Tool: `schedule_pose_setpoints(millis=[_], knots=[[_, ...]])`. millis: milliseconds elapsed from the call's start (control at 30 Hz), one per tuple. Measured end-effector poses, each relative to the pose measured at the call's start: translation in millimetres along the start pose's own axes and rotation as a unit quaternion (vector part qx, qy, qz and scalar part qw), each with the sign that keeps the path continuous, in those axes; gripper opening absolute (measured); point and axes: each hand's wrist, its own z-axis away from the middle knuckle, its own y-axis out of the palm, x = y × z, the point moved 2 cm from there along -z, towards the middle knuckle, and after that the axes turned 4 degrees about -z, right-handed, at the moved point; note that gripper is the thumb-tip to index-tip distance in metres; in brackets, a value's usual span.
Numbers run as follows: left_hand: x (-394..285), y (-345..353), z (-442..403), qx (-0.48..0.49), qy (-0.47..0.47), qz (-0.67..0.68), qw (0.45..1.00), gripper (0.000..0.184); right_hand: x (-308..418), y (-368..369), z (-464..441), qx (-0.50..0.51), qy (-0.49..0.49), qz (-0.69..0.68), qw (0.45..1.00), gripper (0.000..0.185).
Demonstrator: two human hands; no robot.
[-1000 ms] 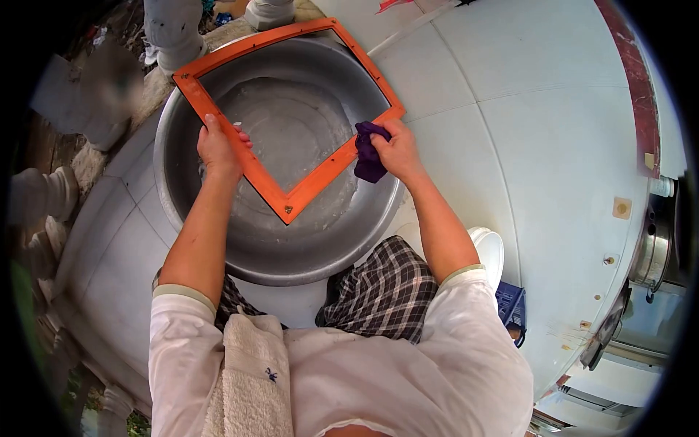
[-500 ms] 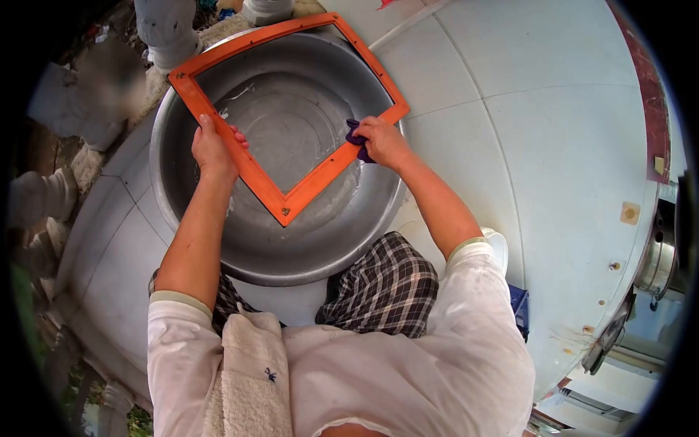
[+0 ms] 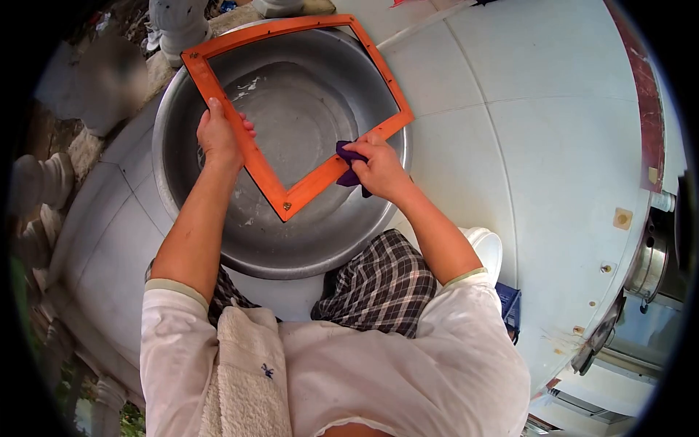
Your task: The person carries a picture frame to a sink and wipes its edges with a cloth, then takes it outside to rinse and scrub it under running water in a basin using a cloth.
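An orange rectangular frame (image 3: pixel 266 176) is held tilted over a wide grey metal basin (image 3: pixel 169 175). My left hand (image 3: pixel 220 135) grips its left side, thumb on top and fingertips curling through the opening. On the near right side of the frame, my right hand (image 3: pixel 378 167) is closed on a dark purple cloth (image 3: pixel 348 162), which wraps against the orange edge. Small metal fittings show at two of the frame's corners. Shallow water appears to lie in the basin below.
Pale floor tiles (image 3: pixel 451 175) spread to the right. White balusters (image 3: pixel 178 25) line the left and back. A white bucket (image 3: pixel 484 251) and a blue box (image 3: pixel 508 306) stand by my right arm. My plaid-covered knees (image 3: pixel 382 284) are close to the basin.
My right hand has slid the cloth along the frame's side, toward the near corner. The frame has shifted slightly right in view, still in my left hand.
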Motion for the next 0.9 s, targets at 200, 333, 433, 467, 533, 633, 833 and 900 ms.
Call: schedule_pose_setpoints(millis=[200, 333, 433, 467, 533, 633, 833, 900], knots=[[0.0, 3.0, 3.9, -0.011, -0.008, 0.012, 1.0, 0.035, 8.2, 30.7, -13.7, 0.081, -0.073, 0.21, 0.972, 0.014], [1.4, 6.0, 1.4, -0.017, -0.006, 0.028, 0.999, 0.035, 9.2, 31.5, -13.1, 0.077, -0.083, 0.199, 0.973, 0.018], [0.7, 6.3, -1.0, -0.018, -0.001, 0.024, 1.0, 0.035, 26.4, 43.5, -7.0, 0.096, -0.095, 0.133, 0.982, 0.018], [0.3, 5.9, -0.5, -0.016, 0.001, 0.021, 1.0, 0.035, 36.7, 49.1, -3.0, 0.112, -0.101, 0.123, 0.981, 0.018], [-0.7, 8.4, 5.1, -0.017, -0.006, 0.014, 1.0, 0.036, 37.2, 50.2, -1.3, 0.116, -0.095, 0.134, 0.98, 0.017], [0.3, 8.1, 6.2, -0.02, -0.008, 0.003, 1.0, 0.036, 20.0, 30.5, -9.3, 0.079, -0.065, 0.217, 0.971, 0.012], [-1.1, 8.8, 4.5, -0.022, 0.008, 0.0, 1.0, 0.037, 18.8, 34.2, -7.7, 0.071, -0.085, 0.251, 0.962, 0.015], [-0.7, 7.4, 3.0, -0.023, 0.01, -0.002, 1.0, 0.037, 24.2, 40.1, -1.0, 0.092, -0.14, 0.189, 0.968, 0.017]])
